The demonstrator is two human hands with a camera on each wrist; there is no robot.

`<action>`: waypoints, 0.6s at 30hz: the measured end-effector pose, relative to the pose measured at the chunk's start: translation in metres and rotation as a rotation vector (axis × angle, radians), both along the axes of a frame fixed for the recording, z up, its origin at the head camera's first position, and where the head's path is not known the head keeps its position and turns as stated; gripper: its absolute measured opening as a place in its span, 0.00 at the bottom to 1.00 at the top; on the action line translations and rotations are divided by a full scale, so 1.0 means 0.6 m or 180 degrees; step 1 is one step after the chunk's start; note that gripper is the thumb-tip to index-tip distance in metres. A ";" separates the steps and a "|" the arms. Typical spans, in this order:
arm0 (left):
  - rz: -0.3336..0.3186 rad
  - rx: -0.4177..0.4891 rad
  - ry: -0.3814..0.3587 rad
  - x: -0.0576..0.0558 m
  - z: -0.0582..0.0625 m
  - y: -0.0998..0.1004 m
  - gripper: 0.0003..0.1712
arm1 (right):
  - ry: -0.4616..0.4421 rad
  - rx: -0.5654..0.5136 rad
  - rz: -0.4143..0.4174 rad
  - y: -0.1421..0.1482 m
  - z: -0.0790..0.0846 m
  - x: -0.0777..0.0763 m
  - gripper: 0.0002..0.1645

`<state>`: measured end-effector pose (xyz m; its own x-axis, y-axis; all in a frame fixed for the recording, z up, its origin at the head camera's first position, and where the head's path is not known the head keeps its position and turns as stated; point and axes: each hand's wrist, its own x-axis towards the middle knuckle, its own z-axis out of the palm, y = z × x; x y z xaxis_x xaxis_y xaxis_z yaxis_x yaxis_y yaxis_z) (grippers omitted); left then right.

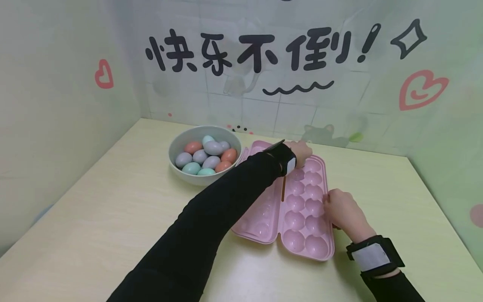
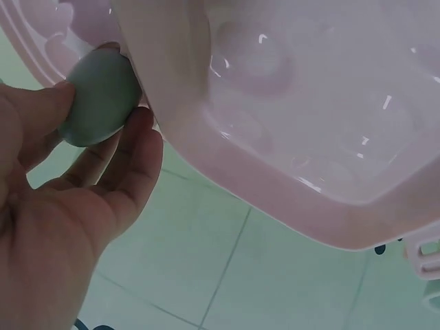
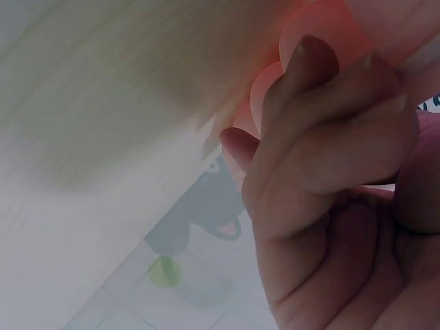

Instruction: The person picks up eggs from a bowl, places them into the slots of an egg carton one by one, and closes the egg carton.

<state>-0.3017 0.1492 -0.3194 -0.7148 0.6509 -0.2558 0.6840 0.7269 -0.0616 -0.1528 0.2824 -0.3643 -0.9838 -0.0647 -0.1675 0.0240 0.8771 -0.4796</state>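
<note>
My left hand [image 1: 299,152] reaches to the far end of a pink egg carton [image 1: 260,212], which lies open on the table. In the left wrist view the thumb and fingers pinch a green egg [image 2: 103,100] close to the carton's edge. That egg is hidden behind the hand in the head view. The carton's right half has two rows of round hollows, and the visible ones hold no eggs. My right hand [image 1: 345,212] grips the carton's right edge, its fingers [image 3: 323,130] curled under the rim beside the hollows.
A pale grey-green bowl [image 1: 205,179] of orange, lavender and green eggs stands left of the carton, near its lid half. The left sleeve [image 1: 222,197] crosses over the lid. Behind the light wooden table [image 1: 124,201] rises a printed wall [image 1: 256,113].
</note>
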 end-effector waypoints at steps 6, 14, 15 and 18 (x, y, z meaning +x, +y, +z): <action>-0.0143 0.0075 0.0092 -0.011 -0.013 0.004 0.14 | 0.0002 0.0024 -0.0008 0.000 -0.003 -0.001 0.19; -0.0213 0.0007 0.0493 0.007 0.001 0.002 0.12 | 0.0004 0.0037 -0.0027 0.000 -0.002 0.000 0.19; -0.0227 0.0002 0.0521 0.010 0.005 0.002 0.12 | -0.0004 0.0032 -0.0031 -0.001 -0.001 0.001 0.19; -0.0248 0.0059 0.0530 0.011 0.005 0.004 0.13 | -0.0022 0.0031 -0.0048 -0.001 -0.001 0.001 0.19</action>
